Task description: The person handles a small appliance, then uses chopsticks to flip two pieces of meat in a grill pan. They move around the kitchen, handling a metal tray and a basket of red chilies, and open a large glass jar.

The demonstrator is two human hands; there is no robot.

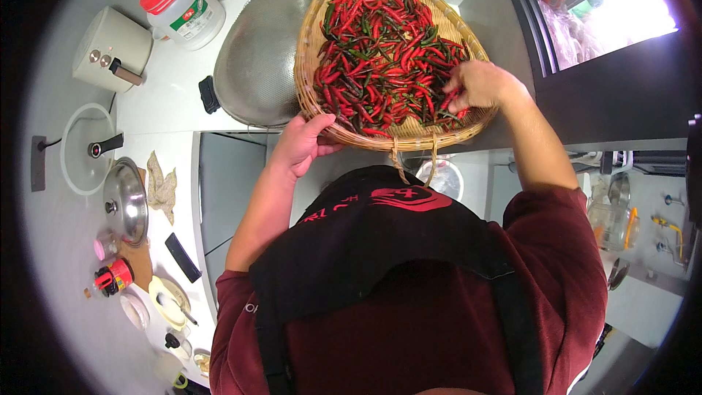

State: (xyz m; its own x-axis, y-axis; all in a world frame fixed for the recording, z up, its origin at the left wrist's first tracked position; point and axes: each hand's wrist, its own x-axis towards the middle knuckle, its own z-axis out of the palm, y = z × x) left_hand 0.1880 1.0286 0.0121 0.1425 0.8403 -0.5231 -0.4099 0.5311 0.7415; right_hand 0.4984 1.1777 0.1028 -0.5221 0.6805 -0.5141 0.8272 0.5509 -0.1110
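A woven bamboo basket [449, 16] with a raised rim holds a heap of red and dark green chili peppers [378, 60]. My left hand [307, 140] grips the basket's near-left rim, thumb on top and fingers underneath. On the right side my right hand [480, 86] reaches over the rim, its fingertips down among the peppers. Whether those fingers hold any pepper is not clear. Two twine loops [397, 159] hang from the basket's near edge, in front of my black apron [373, 230].
Left of the basket, a perforated metal strainer [263, 55] lies on the white counter [159, 109]. Behind it stand a red-lidded plastic jug [186, 11] and a cream pot [112, 49]. A metal lid [129, 203], cloth [162, 186] and jars line the left wall. A window [609, 22] is at right.
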